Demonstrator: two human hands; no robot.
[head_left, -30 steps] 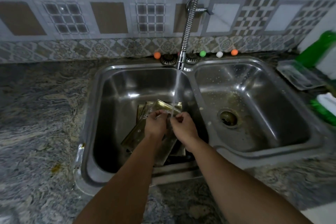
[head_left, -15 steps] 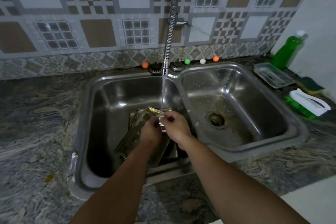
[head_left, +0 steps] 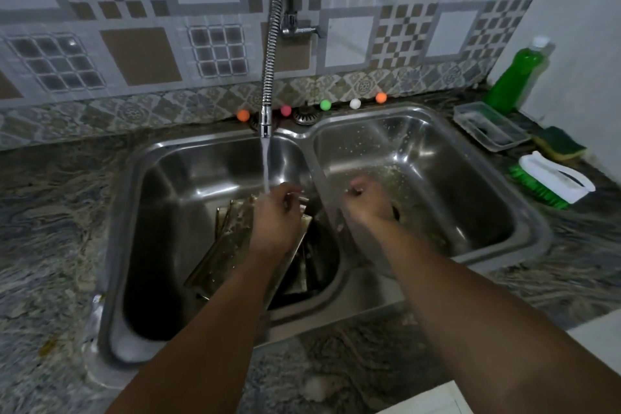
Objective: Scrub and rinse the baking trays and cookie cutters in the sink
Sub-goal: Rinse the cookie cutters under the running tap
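Rinsing is under way: the left hand (head_left: 275,215) pinches a small metal piece (head_left: 297,197) under the water stream (head_left: 265,165). The right hand (head_left: 364,202) is curled, its contents indiscernible. The baking trays (head_left: 232,245) in the left basin (head_left: 161,212) remain to be washed.

Baking trays (head_left: 232,245) in left basin (head_left: 161,212); brush (head_left: 554,180) right of sink.

Both my forearms reach forward, palms down. My left hand (head_left: 277,212) has its fingers curled. My right hand (head_left: 364,200) is blurred, fingers curled inward, apart from the left.
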